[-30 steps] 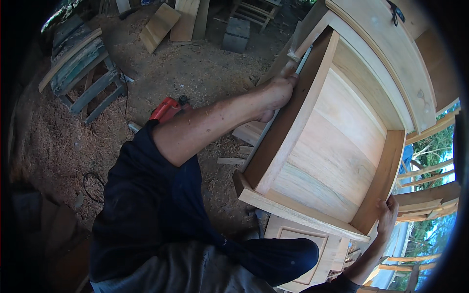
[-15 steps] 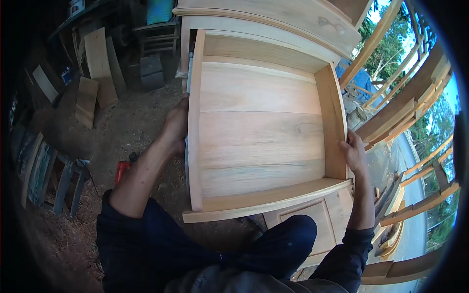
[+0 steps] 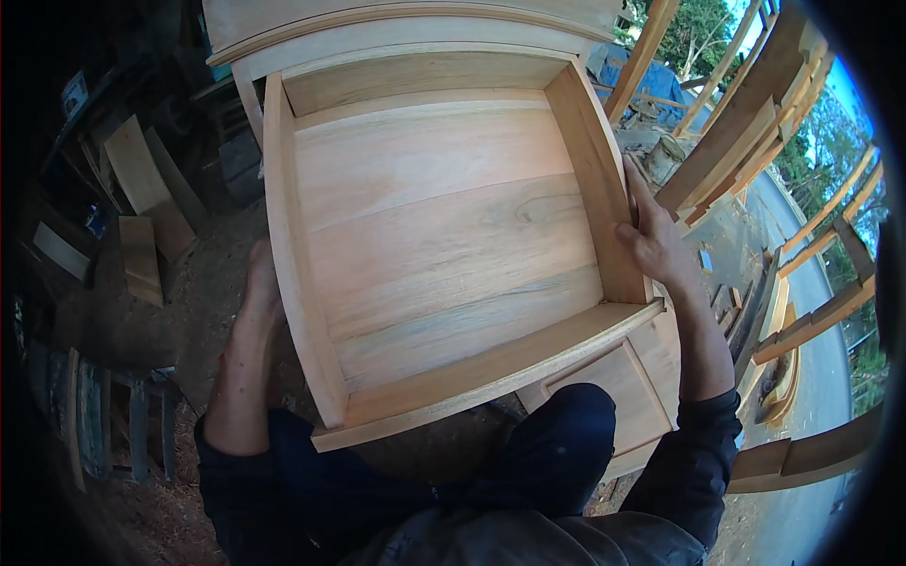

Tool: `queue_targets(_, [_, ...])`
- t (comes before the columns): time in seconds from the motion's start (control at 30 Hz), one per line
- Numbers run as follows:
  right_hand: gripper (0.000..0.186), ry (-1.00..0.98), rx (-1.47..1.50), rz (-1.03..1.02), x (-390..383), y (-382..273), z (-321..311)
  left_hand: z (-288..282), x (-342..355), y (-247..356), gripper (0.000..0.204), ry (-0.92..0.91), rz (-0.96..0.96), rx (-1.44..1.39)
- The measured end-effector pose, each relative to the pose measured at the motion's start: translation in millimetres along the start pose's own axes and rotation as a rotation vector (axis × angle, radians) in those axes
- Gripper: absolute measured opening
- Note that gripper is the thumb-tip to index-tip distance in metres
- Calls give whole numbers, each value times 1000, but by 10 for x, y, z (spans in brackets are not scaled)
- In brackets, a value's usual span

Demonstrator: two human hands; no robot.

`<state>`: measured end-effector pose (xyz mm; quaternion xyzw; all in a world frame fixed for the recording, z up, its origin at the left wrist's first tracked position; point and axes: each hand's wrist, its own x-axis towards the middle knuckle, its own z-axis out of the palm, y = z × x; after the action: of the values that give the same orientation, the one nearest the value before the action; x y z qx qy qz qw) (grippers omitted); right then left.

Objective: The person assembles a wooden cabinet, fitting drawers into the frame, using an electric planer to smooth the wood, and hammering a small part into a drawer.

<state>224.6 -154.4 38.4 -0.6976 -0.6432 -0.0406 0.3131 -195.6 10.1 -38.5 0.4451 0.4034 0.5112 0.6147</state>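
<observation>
A wooden drawer (image 3: 448, 226), open side up, lies between my hands in front of a pale wooden cabinet (image 3: 406, 30). Its far end meets the cabinet front, and its near edge hangs over my knees. My right hand (image 3: 653, 236) is closed on the right side wall, thumb toward the inner face and fingers outside. Against the outside of the left wall, my left hand (image 3: 261, 278) holds the drawer, its fingers mostly hidden behind the wood. The inside of the drawer shows bare boards with a knot at the right.
Below the drawer's right front corner rests a wooden panel (image 3: 613, 387). Loose boards (image 3: 142, 179) lean at the left, with a worn stool-like frame (image 3: 123, 424) nearer. Timber posts (image 3: 746, 113) stand along the right, beside a road (image 3: 821, 368).
The drawer has turned, its far end shifting left in view and its left front corner lower. My hands moved with it. The view has swung right, so cabinet and boards sit farther left.
</observation>
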Motion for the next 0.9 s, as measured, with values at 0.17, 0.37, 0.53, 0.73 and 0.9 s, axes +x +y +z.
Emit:
queue_targets(0.17, [92, -142, -83, 137, 112, -93, -190, 44, 15, -73, 36, 22, 5, -95])
queue_targets(0.37, [88, -137, 11, 46, 411, -198, -318, 20, 51, 186, 34, 37, 18, -121])
queue_targets(0.53, [89, -273, 41, 163, 663, -444, -640, 336, -73, 599, 44, 14, -114, -227])
queue_targets(0.73, [94, -456, -18, 196, 1072, -762, -780, 188, 263, 517, 44, -175, -141, -454])
queue_targets(0.9, [97, -516, -27, 196, 1194, -916, -763, 237, 245, 644, 43, -144, -169, -545])
